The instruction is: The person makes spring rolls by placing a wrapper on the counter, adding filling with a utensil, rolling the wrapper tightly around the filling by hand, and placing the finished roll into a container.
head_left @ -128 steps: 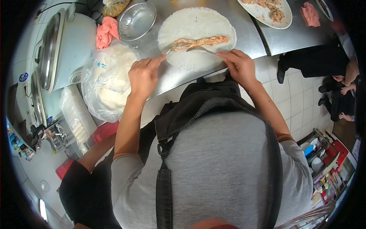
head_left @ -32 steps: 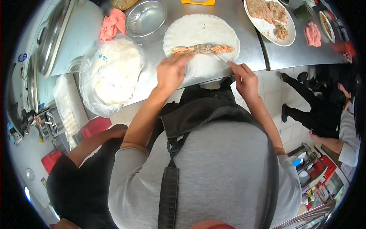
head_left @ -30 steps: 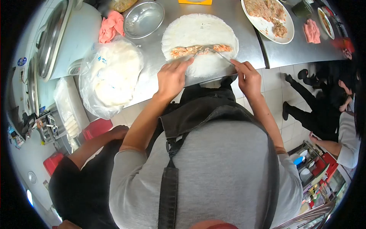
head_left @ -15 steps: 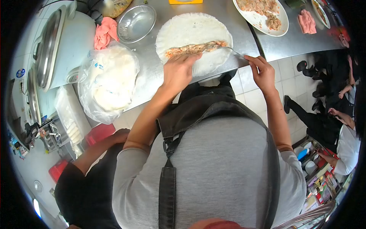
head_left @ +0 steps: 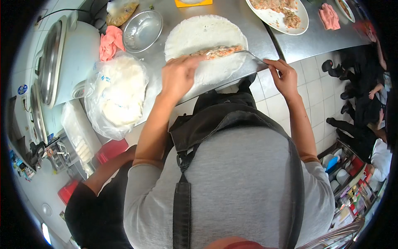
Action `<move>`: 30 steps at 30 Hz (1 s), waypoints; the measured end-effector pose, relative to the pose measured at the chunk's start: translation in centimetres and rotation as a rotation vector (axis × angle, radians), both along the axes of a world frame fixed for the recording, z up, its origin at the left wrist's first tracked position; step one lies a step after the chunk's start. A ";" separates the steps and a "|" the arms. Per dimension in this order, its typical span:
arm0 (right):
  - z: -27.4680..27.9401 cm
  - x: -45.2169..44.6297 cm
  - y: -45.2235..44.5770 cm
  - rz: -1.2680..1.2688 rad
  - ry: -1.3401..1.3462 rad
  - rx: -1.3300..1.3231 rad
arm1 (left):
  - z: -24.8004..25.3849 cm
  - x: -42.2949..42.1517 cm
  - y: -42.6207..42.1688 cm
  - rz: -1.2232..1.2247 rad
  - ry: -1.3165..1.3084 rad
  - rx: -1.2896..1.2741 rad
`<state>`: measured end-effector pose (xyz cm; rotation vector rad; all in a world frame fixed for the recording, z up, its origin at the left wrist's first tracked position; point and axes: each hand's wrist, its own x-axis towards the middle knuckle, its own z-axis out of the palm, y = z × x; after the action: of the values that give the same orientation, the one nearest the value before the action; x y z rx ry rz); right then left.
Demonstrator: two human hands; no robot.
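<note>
A round white sheet (head_left: pixel 207 31) lies on the metal table, with a strip of orange and white filling (head_left: pixel 219 52) across its lower part. My right hand (head_left: pixel 283 74) pinches the handle of a metal utensil (head_left: pixel 253 54), whose tip touches the right end of the filling. My left hand (head_left: pixel 179 74) is over the sheet's lower left edge and hides the left end of the strip. Its fingers are together and slightly blurred. Whether it holds anything is hidden.
A metal bowl (head_left: pixel 143 31), pink cloth (head_left: pixel 110 42) and plastic bag of white sheets (head_left: pixel 122 93) are left. A plate of filling (head_left: pixel 277 18) is upper right. A co-worker's arm (head_left: pixel 108 171) is lower left; other people (head_left: pixel 365 99) stand right.
My left hand has moved left along the strip. My right hand has drawn the utensil from the middle to the right end. The whole view has shifted somewhat.
</note>
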<state>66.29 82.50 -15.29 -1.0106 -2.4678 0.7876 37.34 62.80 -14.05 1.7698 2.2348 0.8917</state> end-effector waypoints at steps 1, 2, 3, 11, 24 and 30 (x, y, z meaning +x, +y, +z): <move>0.0 0.2 0.0 0.001 0.037 -0.017 | 0.3 -0.5 -0.2 0.010 -0.073 -0.006; -0.1 0.2 -0.1 0.003 0.074 -0.036 | 0.8 -0.4 -0.1 0.011 -0.073 -0.008; -0.4 -0.1 -0.6 0.047 0.079 -0.042 | 1.3 -0.1 -0.1 0.027 -0.059 -0.033; -0.9 -3.4 -3.4 0.072 0.066 -0.036 | 1.7 -1.6 -3.9 0.041 0.135 -0.018; -1.7 -4.1 -4.6 0.218 0.137 -0.100 | 1.3 -2.6 -3.8 0.114 0.005 0.073; -2.4 -6.3 -5.1 0.113 0.172 -0.010 | -0.9 -2.2 -5.3 0.051 0.113 0.048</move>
<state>59.94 77.36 -17.66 -0.7768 -2.3909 0.8841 35.10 57.48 -14.96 1.8347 2.3574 0.8838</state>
